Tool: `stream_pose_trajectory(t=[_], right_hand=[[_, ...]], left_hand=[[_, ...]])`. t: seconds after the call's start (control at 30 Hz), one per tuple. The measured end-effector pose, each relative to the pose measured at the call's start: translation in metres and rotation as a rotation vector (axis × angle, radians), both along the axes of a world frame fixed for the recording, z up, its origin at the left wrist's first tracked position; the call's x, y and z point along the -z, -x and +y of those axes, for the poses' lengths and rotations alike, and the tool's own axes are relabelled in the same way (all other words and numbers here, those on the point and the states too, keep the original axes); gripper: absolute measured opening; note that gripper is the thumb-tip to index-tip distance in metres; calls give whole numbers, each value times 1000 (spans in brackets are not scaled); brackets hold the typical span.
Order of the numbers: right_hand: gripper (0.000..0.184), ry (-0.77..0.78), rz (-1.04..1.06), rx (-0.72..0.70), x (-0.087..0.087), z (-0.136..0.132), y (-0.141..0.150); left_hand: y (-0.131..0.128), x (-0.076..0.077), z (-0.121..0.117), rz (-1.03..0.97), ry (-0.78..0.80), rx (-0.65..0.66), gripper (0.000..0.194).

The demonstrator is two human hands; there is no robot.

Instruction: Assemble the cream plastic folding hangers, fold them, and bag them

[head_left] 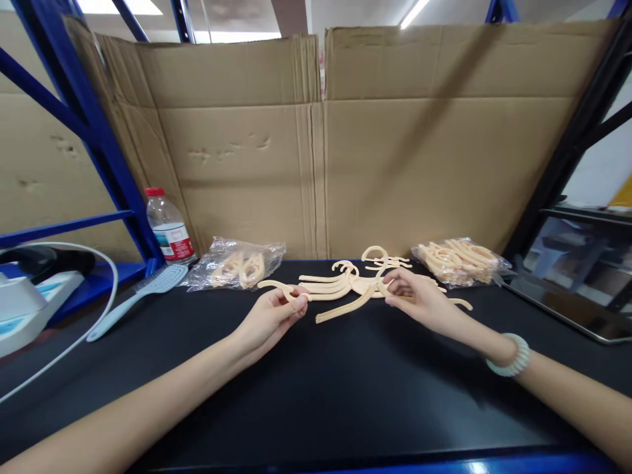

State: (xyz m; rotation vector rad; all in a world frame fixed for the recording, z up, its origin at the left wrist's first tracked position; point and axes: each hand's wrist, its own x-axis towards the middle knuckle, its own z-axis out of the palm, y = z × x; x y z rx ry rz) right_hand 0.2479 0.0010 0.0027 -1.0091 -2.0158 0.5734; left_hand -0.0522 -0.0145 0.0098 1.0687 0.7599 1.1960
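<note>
My left hand [274, 316] pinches a short, curved beige plastic hanger piece [272, 284] between thumb and fingers. In my right hand [419, 299] is a beige clothes hanger [345, 309], gripped near its centre below the hook. One arm of it slants down to the left; the fingers hide part of its middle. Just behind both hands, more beige hangers [323, 288] lie overlapped on the black table [316, 395], with their hooks toward the back.
Clear plastic bags of beige hanger parts lie at the left [237, 265] and right [457, 260]. Further left are a pale blue hairbrush [143, 296], a bottle [169, 227] and a white power strip [34, 309] with a cable. Cardboard [237, 158] walls the back. A dark flat tray-like object [567, 306] sits at right.
</note>
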Motion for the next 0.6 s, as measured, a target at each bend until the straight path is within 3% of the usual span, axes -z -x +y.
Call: stream_pose_trajectory(t=[0.1, 0.2, 0.3, 0.6], right_hand=[[14, 47, 35, -51, -6, -4, -3], [5, -3, 13, -44, -17, -12, -3], [9, -43, -22, -26, -25, -21, -1], [8, -192, -86, 34, -27, -29, 5]], left_hand=[[0, -2, -1, 6, -12, 56, 21], [-1, -5, -3, -12, 24, 102, 19], [-2, -7, -6, -42, 57, 162, 18], [-6, -9, -9, -64, 70, 189, 19]])
